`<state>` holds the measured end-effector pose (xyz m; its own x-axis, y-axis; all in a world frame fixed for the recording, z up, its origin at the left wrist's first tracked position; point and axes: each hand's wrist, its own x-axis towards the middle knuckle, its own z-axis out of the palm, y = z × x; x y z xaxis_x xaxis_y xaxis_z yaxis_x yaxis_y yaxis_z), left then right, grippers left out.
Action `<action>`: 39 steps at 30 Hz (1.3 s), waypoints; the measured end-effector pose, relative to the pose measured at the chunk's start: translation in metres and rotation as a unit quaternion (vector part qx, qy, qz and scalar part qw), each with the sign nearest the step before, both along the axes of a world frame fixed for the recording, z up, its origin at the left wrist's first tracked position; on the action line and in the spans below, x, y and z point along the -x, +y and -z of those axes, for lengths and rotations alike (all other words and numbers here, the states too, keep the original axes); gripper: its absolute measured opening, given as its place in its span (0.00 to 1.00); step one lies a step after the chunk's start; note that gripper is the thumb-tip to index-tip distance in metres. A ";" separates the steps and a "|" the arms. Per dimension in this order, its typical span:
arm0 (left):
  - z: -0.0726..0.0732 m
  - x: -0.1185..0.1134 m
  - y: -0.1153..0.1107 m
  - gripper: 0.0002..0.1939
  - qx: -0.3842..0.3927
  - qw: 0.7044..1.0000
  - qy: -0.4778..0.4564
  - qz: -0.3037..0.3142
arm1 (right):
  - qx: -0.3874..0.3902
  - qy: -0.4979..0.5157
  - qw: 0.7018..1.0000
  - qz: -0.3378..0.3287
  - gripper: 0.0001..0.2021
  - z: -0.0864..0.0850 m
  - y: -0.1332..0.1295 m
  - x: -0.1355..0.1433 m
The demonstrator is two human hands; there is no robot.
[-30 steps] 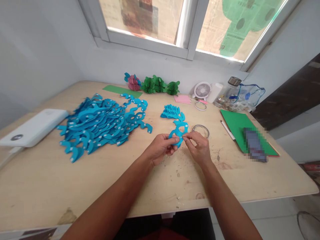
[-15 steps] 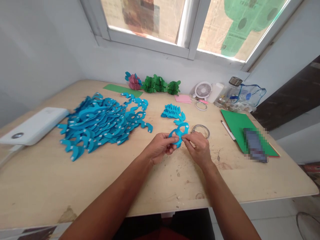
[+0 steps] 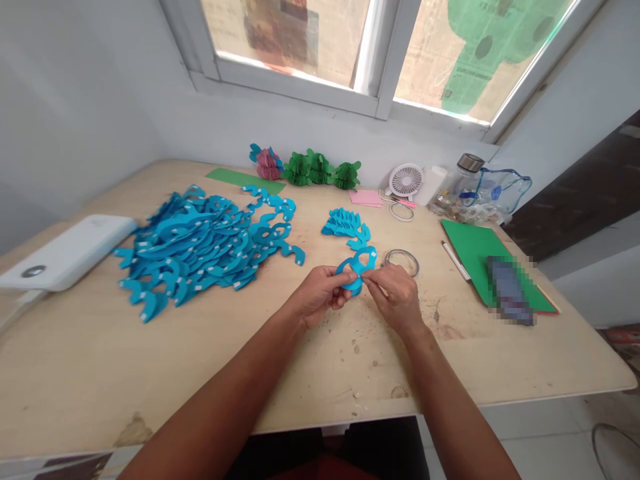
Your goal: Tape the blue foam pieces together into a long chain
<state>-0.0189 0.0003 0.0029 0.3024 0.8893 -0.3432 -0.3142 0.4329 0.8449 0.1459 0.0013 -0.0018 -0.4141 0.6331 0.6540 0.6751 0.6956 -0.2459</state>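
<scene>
A blue curved paper piece (image 3: 369, 256) with white squares is held up above the middle of the table. My left hand (image 3: 323, 291) pinches its left part between thumb and fingers. My right hand (image 3: 395, 293) is closed, its fingertips pressed together at the piece's middle; whether they grip the paper or something small is hidden. Just beyond the hands lies a small stack of folded blue paper (image 3: 344, 222). A large heap of blue paper pieces (image 3: 200, 240), many with white squares, spreads over the left of the table.
On the wooden table (image 3: 310, 373) stand a white power bank (image 3: 75, 250), paper figures (image 3: 307, 168), a small fan (image 3: 406, 181) and a bottle (image 3: 467, 175). Tape rings (image 3: 401, 252), a marker (image 3: 455, 261) and green sheets (image 3: 467, 250) lie to the right.
The held blue piece and my right fingertips have shifted very slightly to the left. Both hands keep nearly the same pose.
</scene>
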 end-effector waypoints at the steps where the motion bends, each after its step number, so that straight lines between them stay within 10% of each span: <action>1: 0.000 0.000 0.000 0.15 0.000 1.000 0.002 0.000 | 0.000 -0.001 1.000 0.000 0.07 0.000 0.000 0.000; 28: -0.005 -0.004 -0.003 0.12 -0.076 0.994 0.070 -0.043 | 0.051 0.102 0.993 0.002 0.07 -0.001 -0.002 0.003; 39: -0.010 -0.010 -0.007 0.11 -0.135 0.980 0.120 -0.079 | 0.357 0.297 0.886 0.013 0.12 0.003 0.000 0.007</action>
<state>-0.0087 -0.0062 0.0131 0.0924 0.9867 -0.1338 -0.1384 0.1458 0.9796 0.1391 0.0011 -0.0044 -0.1114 0.9773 0.1804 0.2931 0.2058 -0.9337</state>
